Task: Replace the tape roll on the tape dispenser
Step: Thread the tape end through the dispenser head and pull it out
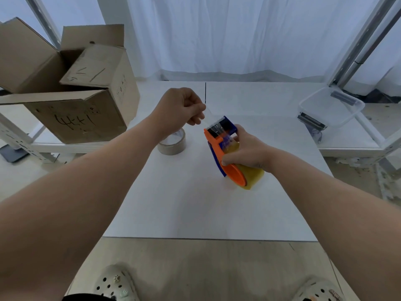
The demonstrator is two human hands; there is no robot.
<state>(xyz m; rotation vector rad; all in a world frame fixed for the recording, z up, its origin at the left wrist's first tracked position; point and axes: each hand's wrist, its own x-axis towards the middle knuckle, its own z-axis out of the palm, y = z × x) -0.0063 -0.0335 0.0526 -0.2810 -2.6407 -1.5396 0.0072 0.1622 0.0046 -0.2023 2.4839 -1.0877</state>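
Observation:
An orange and blue tape dispenser (219,146) is held just above the white table (184,203), with a full yellowish tape roll (252,179) mounted in it. My right hand (247,148) grips the dispenser and the roll from the right side. My left hand (184,107) is up and to the left of the dispenser's toothed blade, pinching the free end of a clear tape strip (209,119) that runs from my fingers down over the blade. A nearly used-up roll with a brown cardboard core (172,142) lies flat on the table below my left wrist.
A big open cardboard box (71,92) sits on a shelf at the left. A clear plastic container (332,106) stands on a low surface at the right, with dark metal parts beside it. White curtains hang behind. My two shoes show at the bottom edge.

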